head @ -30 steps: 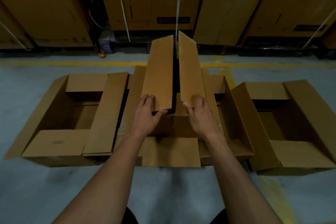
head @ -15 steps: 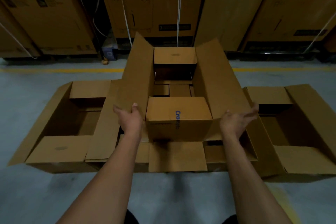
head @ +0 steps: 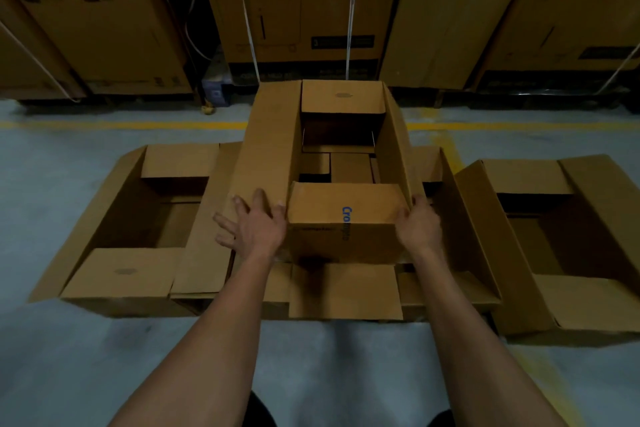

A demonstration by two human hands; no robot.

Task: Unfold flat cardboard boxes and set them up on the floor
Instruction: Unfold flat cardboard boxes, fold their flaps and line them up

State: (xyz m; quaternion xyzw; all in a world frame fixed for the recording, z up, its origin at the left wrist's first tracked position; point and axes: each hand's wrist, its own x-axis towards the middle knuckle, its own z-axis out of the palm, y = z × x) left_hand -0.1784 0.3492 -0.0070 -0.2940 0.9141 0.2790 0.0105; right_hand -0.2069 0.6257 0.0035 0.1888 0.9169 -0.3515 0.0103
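A brown cardboard box [head: 346,218] stands unfolded in the middle, on top of another open box [head: 346,291] on the floor. Its long side flaps are spread outward and its end flaps lie flat. The near end flap carries blue lettering. My left hand [head: 256,229] lies flat, fingers spread, on the near end of the left long flap. At the box's near right corner my right hand [head: 417,225] wraps around the edge, thumb on the near face and fingers hidden behind the right flap.
An open box [head: 121,274] sits on the grey floor to the left and another [head: 588,295] to the right, both touching the middle stack. Tall strapped cartons [head: 294,10] line the back behind a yellow floor line [head: 121,125].
The two long flaps, upright and nearly together a second ago, have been spread outward. My hands then moved inward and down to the box's near corners.
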